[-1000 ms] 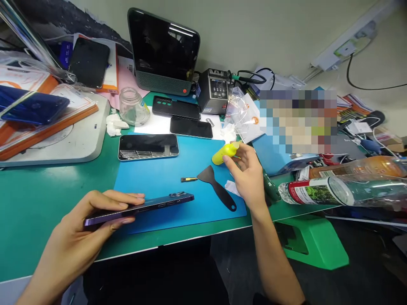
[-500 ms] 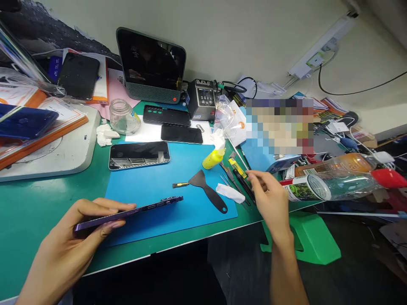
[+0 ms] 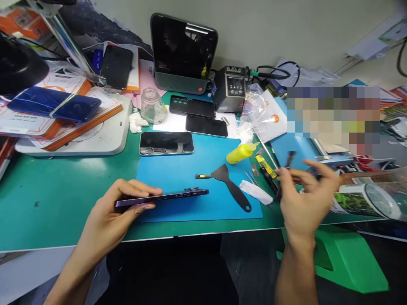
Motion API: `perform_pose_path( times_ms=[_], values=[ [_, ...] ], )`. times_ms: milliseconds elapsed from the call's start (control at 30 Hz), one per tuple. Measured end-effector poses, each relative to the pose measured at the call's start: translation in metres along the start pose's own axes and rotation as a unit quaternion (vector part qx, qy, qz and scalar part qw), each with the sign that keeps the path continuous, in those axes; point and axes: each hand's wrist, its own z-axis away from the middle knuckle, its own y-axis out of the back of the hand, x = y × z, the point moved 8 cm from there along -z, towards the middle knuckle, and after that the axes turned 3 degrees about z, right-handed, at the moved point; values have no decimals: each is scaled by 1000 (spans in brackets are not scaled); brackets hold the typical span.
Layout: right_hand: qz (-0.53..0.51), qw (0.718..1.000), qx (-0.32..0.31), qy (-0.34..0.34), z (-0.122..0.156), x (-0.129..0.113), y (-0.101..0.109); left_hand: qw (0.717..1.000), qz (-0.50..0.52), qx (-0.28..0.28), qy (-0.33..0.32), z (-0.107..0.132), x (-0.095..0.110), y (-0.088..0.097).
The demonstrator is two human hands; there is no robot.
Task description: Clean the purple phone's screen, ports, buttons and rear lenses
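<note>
Two hands are positioned above the counter point(image 3: 63, 190). The left hand point(image 3: 110, 216) grips a purple phone point(image 3: 178, 196) by one end, fingers above and thumb below; the phone is held nearly edge-on over the blue mat point(image 3: 168, 169), camera bump facing up. The right hand point(image 3: 307, 201) pinches a blurred brush-like tool point(image 3: 290, 159), dark tip upward, near the yellow cutter point(image 3: 265, 166). On the mat, a black scraper point(image 3: 235, 192) lies with its blade next to a small brush point(image 3: 203, 176). A yellow bottle point(image 3: 240, 153) lies tilted above the scraper; a white roll point(image 3: 256, 192) lies to its right.
</note>
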Motion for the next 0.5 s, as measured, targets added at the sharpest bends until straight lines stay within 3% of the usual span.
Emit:
perform_pose_path(
  times_ms=[67, 133, 200, 300, 367, 500],
  values=[
    [-87, 993, 77, 7, 3, -12, 13, 1000, 6, 5, 4, 0, -1, 1],
    [-169, 982, 85, -4, 6, -25, 15, 1000, 9, 15, 15, 0, -2, 2],
    [-257, 966, 13, -26, 9, -40, 3, 1000, 13, 15, 15, 1, -1, 3],
    [-378, 918, -114, -29, 20, -70, -21, 1000, 14, -6, -1, 0, 2, 2],
    [-404, 901, -156, -28, 30, -87, -33, 1000, 8, -17, -6, 0, 2, 2],
    [-313, 941, -127, -10, 45, -109, -38, 1000, 1, -28, -10, 1, 3, 3]
  ],
)
